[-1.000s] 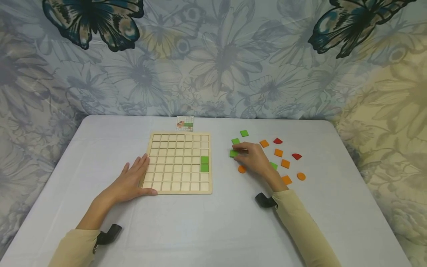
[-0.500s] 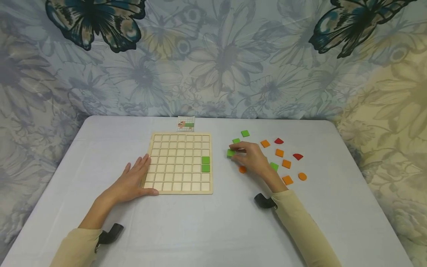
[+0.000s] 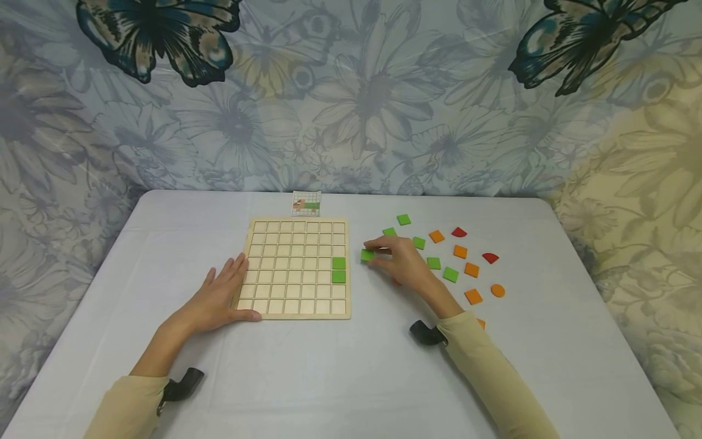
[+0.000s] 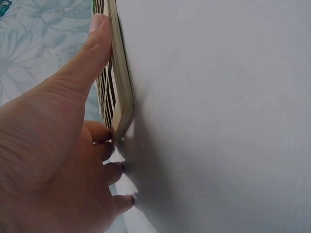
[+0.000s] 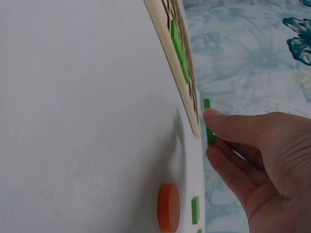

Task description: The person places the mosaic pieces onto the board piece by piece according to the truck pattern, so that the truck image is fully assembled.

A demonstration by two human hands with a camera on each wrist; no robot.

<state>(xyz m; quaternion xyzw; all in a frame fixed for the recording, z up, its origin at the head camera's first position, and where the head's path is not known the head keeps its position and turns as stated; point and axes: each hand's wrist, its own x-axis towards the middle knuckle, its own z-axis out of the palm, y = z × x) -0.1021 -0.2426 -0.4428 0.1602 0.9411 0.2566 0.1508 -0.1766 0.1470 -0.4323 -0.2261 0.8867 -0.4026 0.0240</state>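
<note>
Right hand (image 3: 399, 262) pinches a green tile (image 3: 367, 255) just right of the board (image 3: 290, 280), while left hand (image 3: 211, 302), fingers extended, rests against the board's left edge.

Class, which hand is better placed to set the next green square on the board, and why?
Probably the right hand: it pinches a green square just right of the board, near two placed green tiles. The left hand rests against the board's left edge, holding no tile.

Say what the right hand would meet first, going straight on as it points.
Likely the gridded board, on its right side, the pinched green tile leading; how high the right hand hangs is unclear, so it may pass above.
</note>
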